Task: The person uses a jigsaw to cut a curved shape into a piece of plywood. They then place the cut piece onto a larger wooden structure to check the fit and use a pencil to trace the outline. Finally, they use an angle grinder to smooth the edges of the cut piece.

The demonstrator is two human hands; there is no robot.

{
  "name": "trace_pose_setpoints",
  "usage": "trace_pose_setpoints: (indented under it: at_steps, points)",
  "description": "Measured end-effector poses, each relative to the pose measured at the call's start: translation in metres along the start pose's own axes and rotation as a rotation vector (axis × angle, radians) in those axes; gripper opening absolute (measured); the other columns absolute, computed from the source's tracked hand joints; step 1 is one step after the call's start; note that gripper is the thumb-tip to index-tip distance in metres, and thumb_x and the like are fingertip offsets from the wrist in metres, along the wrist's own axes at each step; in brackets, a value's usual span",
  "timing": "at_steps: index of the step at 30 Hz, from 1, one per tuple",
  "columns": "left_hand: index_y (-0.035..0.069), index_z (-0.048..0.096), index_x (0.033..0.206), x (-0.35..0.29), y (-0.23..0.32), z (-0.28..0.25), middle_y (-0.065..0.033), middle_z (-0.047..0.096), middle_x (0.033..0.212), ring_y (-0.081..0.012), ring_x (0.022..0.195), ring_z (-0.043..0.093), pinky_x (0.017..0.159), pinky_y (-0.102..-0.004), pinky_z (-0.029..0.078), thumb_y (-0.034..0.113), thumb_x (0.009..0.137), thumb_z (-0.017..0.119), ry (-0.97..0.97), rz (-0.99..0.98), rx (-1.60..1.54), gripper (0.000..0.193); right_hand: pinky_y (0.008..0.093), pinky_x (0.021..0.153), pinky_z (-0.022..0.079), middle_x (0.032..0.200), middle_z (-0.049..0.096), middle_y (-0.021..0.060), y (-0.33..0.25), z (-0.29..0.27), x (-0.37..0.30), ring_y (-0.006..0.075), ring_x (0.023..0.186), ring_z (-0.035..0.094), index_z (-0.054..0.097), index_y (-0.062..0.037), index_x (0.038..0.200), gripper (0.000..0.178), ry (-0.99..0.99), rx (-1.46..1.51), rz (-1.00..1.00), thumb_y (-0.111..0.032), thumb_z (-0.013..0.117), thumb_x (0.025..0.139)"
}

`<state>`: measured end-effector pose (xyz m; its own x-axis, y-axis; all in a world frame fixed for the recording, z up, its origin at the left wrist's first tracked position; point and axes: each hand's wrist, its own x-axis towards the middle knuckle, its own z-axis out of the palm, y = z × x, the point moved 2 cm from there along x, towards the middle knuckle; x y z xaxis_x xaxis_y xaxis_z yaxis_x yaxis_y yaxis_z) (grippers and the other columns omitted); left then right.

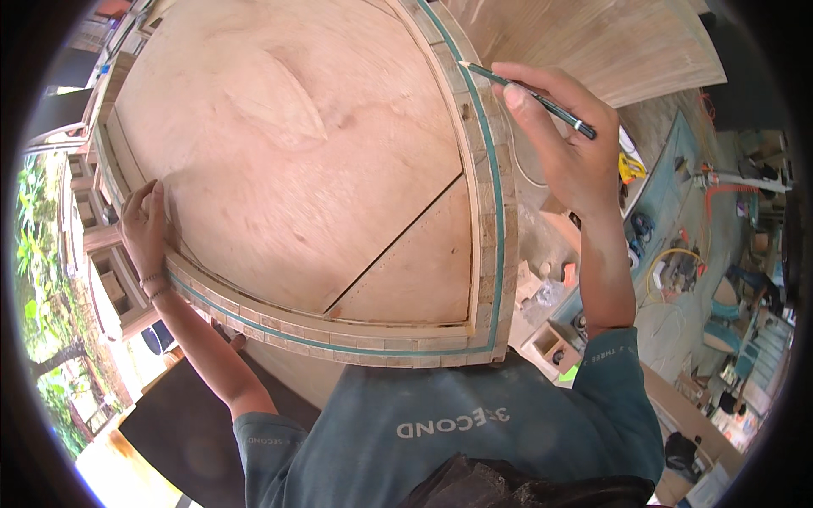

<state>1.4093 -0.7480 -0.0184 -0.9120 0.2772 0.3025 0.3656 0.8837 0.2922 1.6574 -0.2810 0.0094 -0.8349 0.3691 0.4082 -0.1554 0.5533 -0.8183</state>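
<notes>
A large pale wooden panel [279, 178] with a raised border of small wood blocks [484, 254] lies before me. Along that border runs a narrow teal strip [497, 203]. My right hand [572, 140] pinches a dark green pencil [542, 102], its sharpened tip at the strip near the far right side. On the left side, my left hand [144, 224] is closed over the panel's rim, fingers bent; the underside of its grip is hidden. A dark diagonal gap [394, 244] cuts off the panel's near right corner.
Another wooden sheet [610, 42] stands at the far right. Small wooden boxes [555, 347] and a yellow object [631, 168] lie to the right below the panel. Wooden frames [114, 288] stand at the left, beside greenery. A dark board [203, 432] is at the lower left.
</notes>
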Motion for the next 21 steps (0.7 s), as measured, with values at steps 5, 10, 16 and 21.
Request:
trace_pose_setpoints:
  at_steps: [5, 10, 16, 21]
  points:
    - [0.004, 0.078, 0.106, 0.000, 0.003, -0.001, -0.0136, 0.074, 0.107, -0.0338, 0.102, 0.069, 0.095, -0.0415, 0.050, 0.033, 0.094, 0.069, 0.009, -0.015, 0.057, 0.032, 0.0253, 0.070, 0.052, 0.091, 0.076, 0.0055, 0.012, 0.011, 0.023, 0.0097, 0.080, 0.068, 0.075, -0.0022, 0.108, 0.019, -0.005, 0.074, 0.091, -0.015, 0.069, 0.096]
    - [0.005, 0.078, 0.106, 0.001, -0.002, -0.002, -0.0100, 0.075, 0.105, -0.0305, 0.100, 0.070, 0.094, -0.0406, 0.050, 0.034, 0.095, 0.068, 0.025, -0.042, 0.039, 0.032, 0.0262, 0.065, 0.051, 0.092, 0.077, 0.0081, 0.019, 0.030, 0.051, 0.0117, 0.076, 0.068, 0.076, -0.0032, 0.108, 0.020, -0.006, 0.002, 0.089, -0.018, 0.070, 0.096]
    - [0.005, 0.077, 0.105, 0.000, 0.002, 0.001, -0.0089, 0.074, 0.104, -0.0283, 0.099, 0.069, 0.097, -0.0399, 0.046, 0.032, 0.097, 0.066, 0.029, -0.041, 0.023, 0.030, 0.0328, 0.069, 0.052, 0.097, 0.075, 0.0090, 0.022, 0.054, 0.069, 0.0202, 0.078, 0.069, 0.078, -0.0054, 0.107, 0.020, -0.038, -0.184, -0.007, -0.018, 0.069, 0.095]
    - [0.005, 0.076, 0.106, -0.001, 0.002, 0.001, -0.0080, 0.074, 0.107, -0.0265, 0.103, 0.068, 0.099, -0.0400, 0.042, 0.030, 0.099, 0.064, 0.019, -0.026, 0.057, 0.029, 0.0366, 0.073, 0.052, 0.089, 0.071, 0.0077, 0.020, 0.065, 0.075, 0.0232, 0.079, 0.066, 0.078, -0.0055, 0.105, 0.019, -0.068, -0.352, -0.087, -0.015, 0.069, 0.092]
